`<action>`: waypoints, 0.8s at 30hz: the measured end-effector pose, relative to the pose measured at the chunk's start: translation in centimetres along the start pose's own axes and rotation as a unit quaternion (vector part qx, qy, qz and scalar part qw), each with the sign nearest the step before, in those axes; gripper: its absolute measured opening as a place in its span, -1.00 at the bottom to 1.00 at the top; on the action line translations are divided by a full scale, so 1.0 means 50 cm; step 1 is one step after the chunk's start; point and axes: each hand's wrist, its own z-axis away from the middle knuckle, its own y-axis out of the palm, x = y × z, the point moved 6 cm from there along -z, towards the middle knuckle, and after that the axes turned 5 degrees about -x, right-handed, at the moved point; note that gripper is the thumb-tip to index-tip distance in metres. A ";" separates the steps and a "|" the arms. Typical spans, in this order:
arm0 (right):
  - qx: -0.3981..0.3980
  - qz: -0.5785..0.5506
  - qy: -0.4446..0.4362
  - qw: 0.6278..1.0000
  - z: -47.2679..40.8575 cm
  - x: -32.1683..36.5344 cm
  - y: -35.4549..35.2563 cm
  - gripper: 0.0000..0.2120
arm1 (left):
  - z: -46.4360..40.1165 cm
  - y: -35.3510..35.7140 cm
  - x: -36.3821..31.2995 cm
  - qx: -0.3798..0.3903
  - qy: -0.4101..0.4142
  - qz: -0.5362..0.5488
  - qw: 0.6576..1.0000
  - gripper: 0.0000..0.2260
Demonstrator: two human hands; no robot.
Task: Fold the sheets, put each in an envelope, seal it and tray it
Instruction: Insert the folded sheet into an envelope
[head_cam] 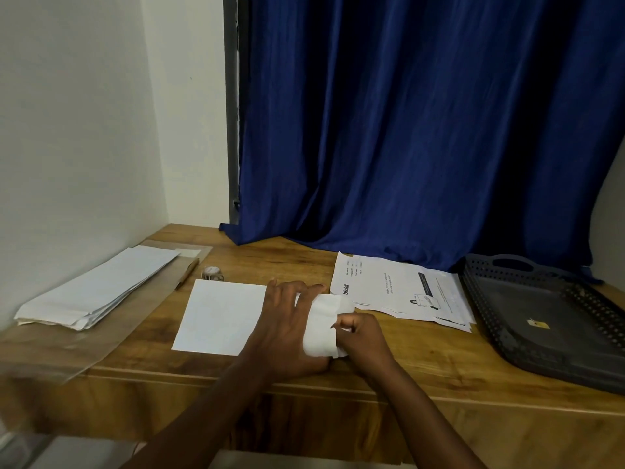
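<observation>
White paper fills the middle of what we see: a sheet (220, 316) lies flat on the wooden table (422, 353), its right part lifted and curling over under the hands; our left hand (291, 330) lies across the sheet with its fingers spread and fairly straight, fingertips touching the raised portion, palm down on the paper; our right hand (362, 333) is curled, pinching the turned-up edge of the same sheet between thumb and fingers, so that the fold stands between the two hands.

To the right, just beside the fold, we see a stack of printed sheets (406, 289) lying flat, the top one bearing a dark logo and a small drawing; its near edge is touching or almost touching the curled paper, and we cannot tell which. Further right sits a dark plastic tray (541, 319) with a perforated rim and a handle cut-out, a small yellow tag on its floor; it is near the printed stack but apart from it.

At the left a pile of white envelopes (101, 289) rests on a clear plastic sleeve (142, 309); beside it lie a pen (186, 273) and a small round object (212, 273) we cannot identify. A blue curtain (406, 130) hangs behind the table; a pale wall (84, 130) stands at left.
</observation>
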 end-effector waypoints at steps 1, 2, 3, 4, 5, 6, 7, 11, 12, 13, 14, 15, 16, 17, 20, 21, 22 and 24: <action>0.004 0.002 0.000 1.000 0.002 0.002 0.003 -0.85 | 0.001 0.001 0.000 -0.002 0.003 0.002 1.000 -0.07; 0.011 0.005 0.001 1.000 0.004 0.004 0.009 -0.84 | 0.001 0.002 0.001 -0.003 0.005 0.005 1.000 -0.06; 0.018 0.011 -0.001 1.000 0.006 0.009 0.015 -0.80 | 0.002 0.004 0.001 -0.004 0.007 0.008 1.000 -0.06; 0.024 0.014 -0.006 1.000 0.006 0.013 0.018 -0.74 | 0.003 0.005 0.002 -0.006 0.008 0.010 1.000 -0.06; 0.028 0.017 -0.012 0.999 0.006 0.018 0.020 -0.71 | 0.003 0.005 0.003 -0.011 0.009 0.012 1.000 -0.06; 0.031 0.018 -0.017 0.999 0.006 0.020 0.020 -0.71 | 0.003 0.004 0.003 -0.017 0.010 0.015 1.000 -0.06; 0.034 0.020 -0.021 0.999 0.008 0.023 0.019 -0.73 | 0.003 0.003 0.003 -0.021 0.010 0.016 1.000 -0.06; -0.013 0.020 -0.029 0.999 0.014 0.020 -0.019 -0.79 | 0.002 0.000 -0.001 0.009 -0.001 0.015 1.000 -0.06; -0.034 0.019 -0.029 0.999 0.017 0.019 -0.035 -0.82 | 0.003 0.007 0.001 0.047 -0.014 0.009 0.999 -0.08; -0.055 0.021 -0.027 0.998 0.021 0.018 -0.054 -0.83 | 0.004 0.018 0.006 0.096 -0.029 -0.002 0.995 -0.13; -0.077 0.034 -0.027 0.996 0.024 0.015 -0.074 -0.83 | 0.009 0.032 0.012 0.151 -0.045 -0.010 0.987 -0.21; -0.099 0.060 -0.030 0.993 0.029 0.013 -0.096 -0.83 | 0.016 0.049 0.019 0.208 -0.059 -0.013 0.976 -0.30; -0.118 0.094 -0.034 0.988 0.033 0.007 -0.118 -0.84 | 0.024 0.064 0.025 0.262 -0.069 -0.015 0.963 -0.37; -0.128 0.125 -0.039 0.983 0.037 0.001 -0.136 -0.86 | 0.031 0.077 0.031 0.306 -0.074 -0.021 0.949 -0.41; -0.111 0.191 -0.051 0.974 0.044 -0.010 -0.153 -0.89 | 0.037 0.095 0.035 0.358 -0.066 -0.036 0.931 -0.27; -0.097 0.223 -0.058 0.968 0.046 -0.012 -0.147 -0.89 | 0.038 0.099 0.036 0.362 -0.065 -0.038 0.929 -0.18; -0.084 0.270 -0.069 0.957 0.048 -0.012 -0.139 -0.87 | 0.039 0.101 0.037 0.363 -0.066 -0.038 0.929 -0.12; -0.061 0.358 -0.097 0.927 0.054 -0.006 -0.121 -0.78 | 0.040 0.102 0.036 0.367 -0.067 -0.038 0.927 -0.08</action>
